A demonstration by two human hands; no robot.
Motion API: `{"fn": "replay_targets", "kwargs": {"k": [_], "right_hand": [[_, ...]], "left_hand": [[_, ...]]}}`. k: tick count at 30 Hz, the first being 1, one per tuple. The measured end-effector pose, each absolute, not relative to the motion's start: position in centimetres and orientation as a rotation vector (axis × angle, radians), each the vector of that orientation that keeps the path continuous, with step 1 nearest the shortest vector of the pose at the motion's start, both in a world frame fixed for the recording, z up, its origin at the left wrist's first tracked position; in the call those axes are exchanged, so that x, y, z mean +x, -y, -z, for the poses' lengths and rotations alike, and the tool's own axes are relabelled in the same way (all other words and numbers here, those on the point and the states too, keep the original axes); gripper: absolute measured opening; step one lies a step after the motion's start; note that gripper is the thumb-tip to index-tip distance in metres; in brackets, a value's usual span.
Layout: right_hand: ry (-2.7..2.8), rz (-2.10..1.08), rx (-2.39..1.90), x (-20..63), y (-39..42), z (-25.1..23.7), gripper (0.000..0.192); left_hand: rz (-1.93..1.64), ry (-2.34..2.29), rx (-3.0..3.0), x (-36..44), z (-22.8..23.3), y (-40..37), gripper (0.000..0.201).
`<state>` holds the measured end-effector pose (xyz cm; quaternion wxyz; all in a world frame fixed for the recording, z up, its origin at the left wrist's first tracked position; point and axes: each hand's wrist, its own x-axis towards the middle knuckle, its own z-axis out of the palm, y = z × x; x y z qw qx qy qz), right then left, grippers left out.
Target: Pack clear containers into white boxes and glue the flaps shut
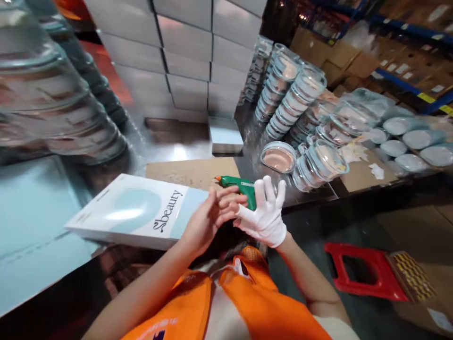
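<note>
My left hand (212,219) is bare, its fingers stretched out toward my right hand with nothing visible in them. My right hand (264,217) wears a white glove and is raised with its fingers spread. The left fingertips meet or overlap the glove's thumb side; actual contact is hard to make out. Just behind both hands lies a green hot glue gun (244,185) with an orange tip, partly hidden by the fingers. To the left, a white and pale-blue box (141,212) printed "beauty" lies flat beside my left forearm.
Behind the glue gun is a cardboard sheet (191,170). White boxes (187,56) form a tall stack at the back, with a single box (224,134) before it. Clear-lidded containers (295,101) are piled right; more stacks (46,94) stand left. A red stool (364,271) is lower right.
</note>
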<state>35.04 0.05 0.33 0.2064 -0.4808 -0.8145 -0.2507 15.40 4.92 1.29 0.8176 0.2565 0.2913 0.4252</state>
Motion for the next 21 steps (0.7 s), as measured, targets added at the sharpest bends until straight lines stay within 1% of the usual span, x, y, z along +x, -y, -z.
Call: {"fn": "replay_targets", "kwargs": {"k": [2, 4, 7, 9, 11, 12, 15, 17, 18, 21], "right_hand": [[2.282, 0.888, -1.243, 34.1, -1.2, -0.5, 0.088], [2.310, 1.001, -1.146, 33.5, -2.2, -0.6, 0.085], [2.369, 1.047, -1.000, 32.8, -3.5, -0.5, 0.075], [2.404, 0.979, -0.914, 32.5, -4.1, -0.1, 0.069], [2.475, 0.732, -0.898, 32.1, -4.4, 0.2, 0.058], [2.528, 0.520, -0.952, 32.0, -4.5, 0.3, 0.051], [2.613, -0.314, -1.304, 31.6, -4.5, 0.2, 0.030], [2.510, -0.709, -1.532, 31.4, -4.4, 0.0, 0.024], [2.429, -0.807, -1.600, 31.3, -4.3, -0.1, 0.022], [2.181, -0.921, -1.713, 31.0, -4.0, -0.3, 0.016]], "left_hand": [[-0.869, -0.645, 0.588, 14.0, -0.9, -4.0, 0.067], [-0.977, -0.702, 0.642, 12.5, -0.3, -3.2, 0.062], [-1.122, -0.813, 0.728, 10.6, 0.5, -2.5, 0.052], [-1.178, -0.889, 0.774, 9.8, 0.6, -2.3, 0.048], [-1.230, -0.951, 0.810, 9.4, 0.3, -2.1, 0.043], [-1.252, -0.969, 0.827, 9.2, 0.1, -2.1, 0.040], [-1.292, -0.982, 0.863, 8.9, -0.1, -2.0, 0.034], [-1.308, -0.984, 0.865, 8.8, 0.0, -2.0, 0.031], [-1.314, -0.987, 0.862, 8.7, 0.1, -2.0, 0.030], [-1.305, -0.937, 0.842, 8.6, 0.3, -2.1, 0.031]]}}
